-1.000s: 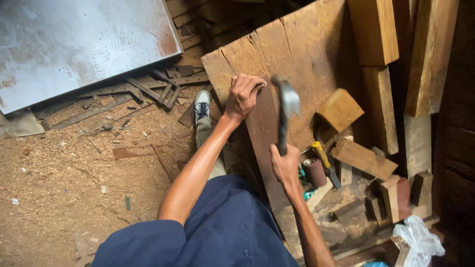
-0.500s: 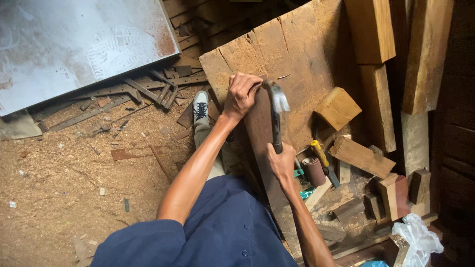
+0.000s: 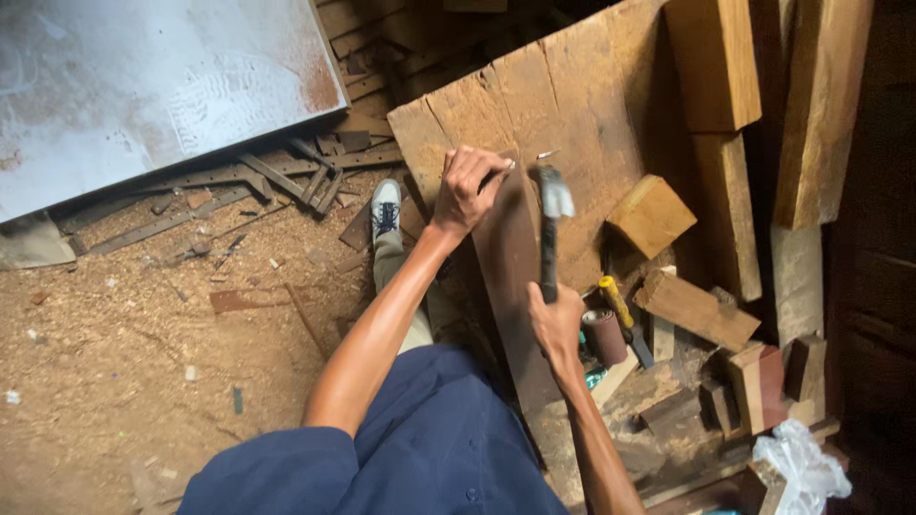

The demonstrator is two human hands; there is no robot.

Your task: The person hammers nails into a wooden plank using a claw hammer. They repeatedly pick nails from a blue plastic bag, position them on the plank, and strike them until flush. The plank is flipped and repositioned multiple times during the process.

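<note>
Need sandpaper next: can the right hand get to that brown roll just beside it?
Probably yes: the sandpaper roll stands uncovered just beside the right hand, but that hand is gripping the hammer and must free itself first.

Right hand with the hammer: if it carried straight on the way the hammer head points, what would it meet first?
Most likely the dark wooden plank, just beside the left hand that pinches something small on it. The right hand grips the black-handled hammer, its metal head just above the wood; the exact gap is unclear.

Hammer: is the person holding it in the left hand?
No: the hammer is gripped by its handle in the right hand, while the left hand rests on the dark board.
</note>
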